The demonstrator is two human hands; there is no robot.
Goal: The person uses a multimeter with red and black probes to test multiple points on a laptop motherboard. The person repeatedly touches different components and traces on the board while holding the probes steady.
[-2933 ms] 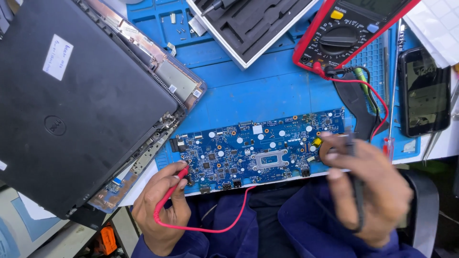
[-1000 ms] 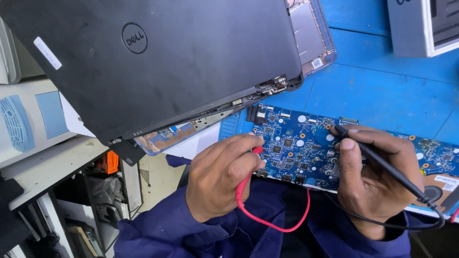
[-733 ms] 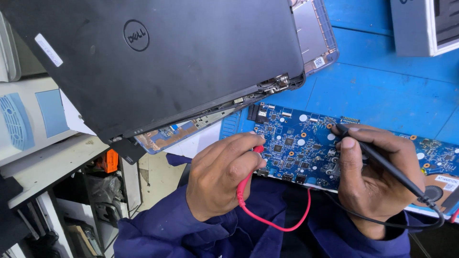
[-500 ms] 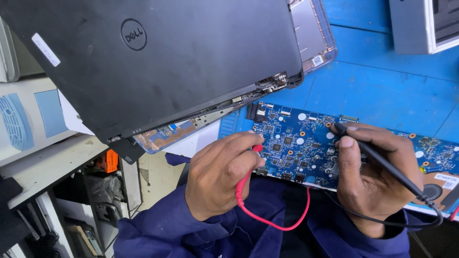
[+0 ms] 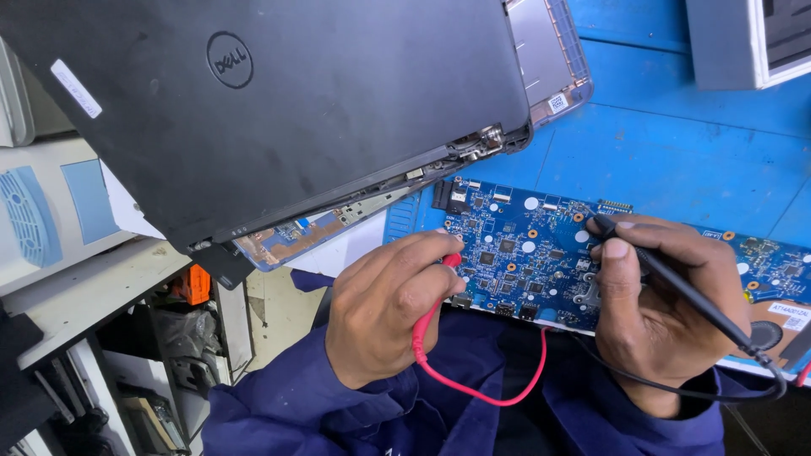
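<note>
A blue circuit board (image 5: 515, 249) lies on the blue mat (image 5: 676, 160) at the near edge of the bench. My left hand (image 5: 384, 308) grips a red test probe (image 5: 448, 263), its tip touching the board's left part; the red lead (image 5: 473, 390) loops down below. My right hand (image 5: 655, 308) holds a black test probe (image 5: 676, 283) like a pen, tip on the board's upper middle. Its black lead (image 5: 676, 390) curves under my wrist.
A black laptop (image 5: 253, 101) lies lid-down at the upper left, overhanging the bench, its open silver base (image 5: 549, 51) behind it. A grey case (image 5: 743, 42) stands at the top right. A pale device (image 5: 46, 211) and cluttered shelves (image 5: 152, 363) are at the left.
Since 2.9 s ago the view has swung left, so the meter is out of sight. Over the last second both hands have held the probes on the board almost still.
</note>
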